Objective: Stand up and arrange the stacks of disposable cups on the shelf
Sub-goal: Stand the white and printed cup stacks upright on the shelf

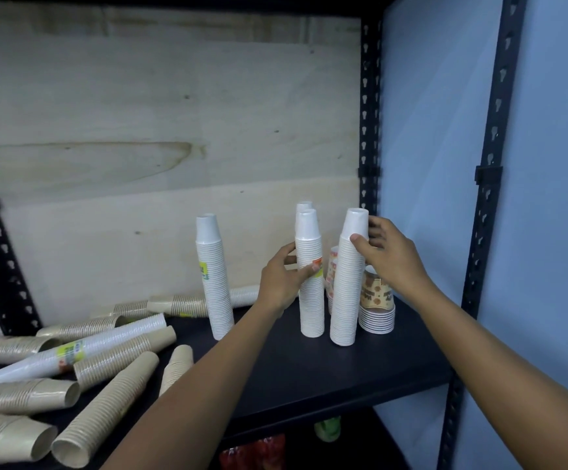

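- The left hand (280,283) curled around the middle of an upright white cup stack (311,300) near the right end of the shelf (309,371).
- The right hand (389,257) gripped a second white stack (345,293) near its top, just beside the first.
- A short printed cup stack (377,301) stood by the back right corner.
- A third white stack (216,283) stood apart, mid-shelf.
- Brown cup stacks (112,395) lay toppled at the left end.
- One more stack seemed to stand behind the first, mostly hidden.

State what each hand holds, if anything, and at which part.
The left hand grips the middle white cup stack about halfway up, at its label. The right hand grips the right-hand white cup stack near its top.
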Tool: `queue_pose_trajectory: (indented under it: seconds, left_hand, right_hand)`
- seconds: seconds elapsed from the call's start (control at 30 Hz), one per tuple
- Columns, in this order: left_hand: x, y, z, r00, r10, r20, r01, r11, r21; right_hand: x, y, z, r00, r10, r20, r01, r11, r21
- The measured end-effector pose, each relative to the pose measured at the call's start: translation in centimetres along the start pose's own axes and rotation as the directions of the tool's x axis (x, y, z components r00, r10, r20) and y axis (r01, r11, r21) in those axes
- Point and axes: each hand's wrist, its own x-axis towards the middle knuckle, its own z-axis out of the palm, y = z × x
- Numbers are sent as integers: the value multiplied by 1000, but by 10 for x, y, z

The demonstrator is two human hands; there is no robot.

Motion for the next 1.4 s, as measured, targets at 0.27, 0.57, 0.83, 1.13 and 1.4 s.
queue_pose_trajectory:
  seconds: [0.27,0.57,0.83,1.13,1.4]
  left_hand:
    - [-5,4,3,1000,15,14,-15,999,37]
    - [-31,13,-21,998,-58,-4,59,995,80]
    - [-100,38,-109,997,26,-77,-21,998,55]
    - [-129,21,-215,965,-36,-260,117,946,303]
    - [-75,-36,-251,982,-122,-144,188,704,685]
  right_hand:
    - [-6,-3,1,999,8,44,-8,1000,-1]
    - [-14,-7,-2,996,58,71,-60,998,21]
    - [-57,-48,-14,972,-85,-218,111,988,106]
    - [-114,-92,66,929,220,299,-358,739,571]
    - [-75,-42,198,582,576,574,-811,357,464]
